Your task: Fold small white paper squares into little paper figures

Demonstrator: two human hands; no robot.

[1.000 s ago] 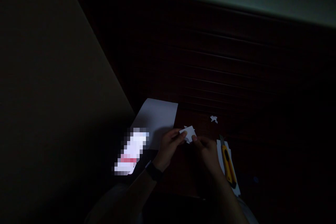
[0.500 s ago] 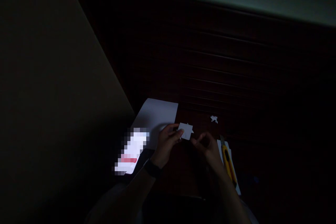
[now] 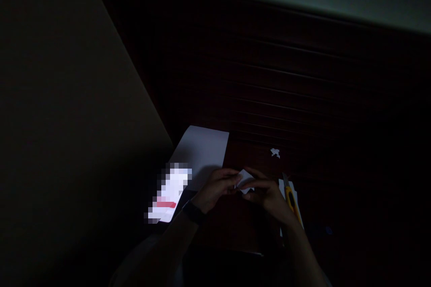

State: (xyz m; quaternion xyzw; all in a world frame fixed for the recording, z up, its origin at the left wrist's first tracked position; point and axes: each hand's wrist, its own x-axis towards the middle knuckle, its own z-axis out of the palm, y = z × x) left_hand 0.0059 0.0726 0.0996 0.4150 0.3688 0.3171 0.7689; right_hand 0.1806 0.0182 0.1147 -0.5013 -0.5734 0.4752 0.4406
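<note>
A small folded piece of white paper (image 3: 246, 178) is held between both hands above the dark table. My left hand (image 3: 218, 187), with a black watch on its wrist, is closed on the paper's left side. From the right, my right hand (image 3: 267, 193) grips the same paper, its fingers at the top and right edges. The fingers cover part of the paper, so its full folded shape is hidden. The scene is very dim.
A large white sheet (image 3: 205, 148) lies at the left behind a lit phone (image 3: 170, 193) with a blurred screen. On the right, a yellow utility knife (image 3: 291, 199) with its blade showing rests on white paper. A small folded paper shape (image 3: 275, 153) lies farther back.
My right hand has moved left and up to the folded paper and now grips it too. The paper has turned and come slightly down and right with my left hand.
</note>
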